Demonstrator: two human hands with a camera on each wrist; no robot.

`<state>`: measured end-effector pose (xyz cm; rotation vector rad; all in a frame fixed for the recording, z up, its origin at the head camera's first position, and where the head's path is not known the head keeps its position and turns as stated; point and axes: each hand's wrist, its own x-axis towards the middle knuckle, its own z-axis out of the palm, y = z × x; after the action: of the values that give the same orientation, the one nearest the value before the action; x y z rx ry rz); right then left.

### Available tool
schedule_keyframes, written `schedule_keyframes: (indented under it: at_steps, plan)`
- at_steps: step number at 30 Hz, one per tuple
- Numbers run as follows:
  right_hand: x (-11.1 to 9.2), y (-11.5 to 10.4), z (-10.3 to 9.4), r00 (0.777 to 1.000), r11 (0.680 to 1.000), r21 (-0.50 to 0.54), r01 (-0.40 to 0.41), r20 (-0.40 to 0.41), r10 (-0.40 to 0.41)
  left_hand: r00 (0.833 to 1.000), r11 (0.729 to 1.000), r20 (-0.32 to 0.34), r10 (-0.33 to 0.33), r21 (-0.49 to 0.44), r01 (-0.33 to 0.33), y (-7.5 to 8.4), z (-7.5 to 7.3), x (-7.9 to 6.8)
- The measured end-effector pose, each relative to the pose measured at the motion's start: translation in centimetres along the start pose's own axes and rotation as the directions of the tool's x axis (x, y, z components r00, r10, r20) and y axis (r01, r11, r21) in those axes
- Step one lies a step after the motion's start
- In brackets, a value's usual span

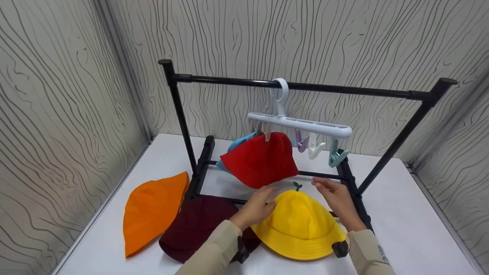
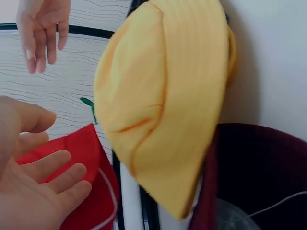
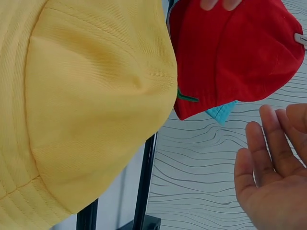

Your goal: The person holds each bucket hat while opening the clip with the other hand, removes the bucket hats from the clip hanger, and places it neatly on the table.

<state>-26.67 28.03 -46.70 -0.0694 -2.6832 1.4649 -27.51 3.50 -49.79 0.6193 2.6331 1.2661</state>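
A yellow bucket hat [image 1: 301, 219] with a green sprout on its crown lies brim down at the front of the rack. On its left my left hand [image 1: 256, 208] is held with relaxed, spread fingers. To the right of the hat is my right hand [image 1: 338, 200], fingers fairly straight. Both wrist views show a gap between the hat and each hand's fingers, and neither holds anything. Behind, a red hat [image 1: 263, 160] hangs from a pink clip on a white clip hanger [image 1: 301, 124]. A light blue hat [image 1: 238, 142] hangs behind it, mostly hidden.
The hanger hooks over the top bar of a black rack [image 1: 355, 89]. Purple, white and green clips [image 1: 336, 154] hang at its right with nothing in them. A maroon hat [image 1: 202, 221] and an orange hat [image 1: 153, 214] lie to the left on the white table [image 1: 416, 233]. Patterned walls enclose it.
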Motion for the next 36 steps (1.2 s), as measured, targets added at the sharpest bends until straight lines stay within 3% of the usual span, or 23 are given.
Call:
schedule_keyframes:
  at_steps: [8, 15, 18, 22, 28, 31, 36]
  plan:
    - [0.2, -0.4, 0.1, 0.999, 1.0, -0.012, -0.028, 0.026, 0.028, 0.993, 0.996, -0.09, 0.073, 0.052, -0.068, 1.0, -1.1, -0.1]
    - [0.7, -0.8, 0.2, 0.999, 0.999, 0.028, -0.028, 0.037, 0.027, 0.96, 0.978, -0.195, 0.2, 0.102, -0.183, 1.9, -2.7, 0.1]
    - [1.0, -1.0, 0.4, 0.999, 1.0, 0.023, -0.008, 0.034, 0.007, 0.928, 0.961, -0.257, 0.271, 0.132, -0.244, 2.1, -3.6, 0.4]
    - [1.3, -1.2, 0.6, 0.999, 0.999, 0.011, 0.035, 0.017, -0.035, 0.864, 0.931, -0.352, 0.361, 0.188, -0.312, 2.3, -4.8, 1.1]
    - [1.9, -2.0, 0.8, 0.996, 0.995, 0.038, 0.091, -0.008, -0.091, 0.801, 0.917, -0.454, 0.391, 0.264, -0.298, 2.8, -6.6, 2.3]
    - [2.2, -2.6, 0.9, 0.996, 0.996, 0.031, 0.083, -0.009, -0.083, 0.786, 0.923, -0.49, 0.377, 0.269, -0.275, 3.0, -7.5, 2.8]
    - [2.9, -3.9, 1.2, 0.996, 0.995, 0.038, 0.088, -0.019, -0.087, 0.788, 0.942, -0.521, 0.328, 0.245, -0.231, 3.4, -8.6, 3.7]
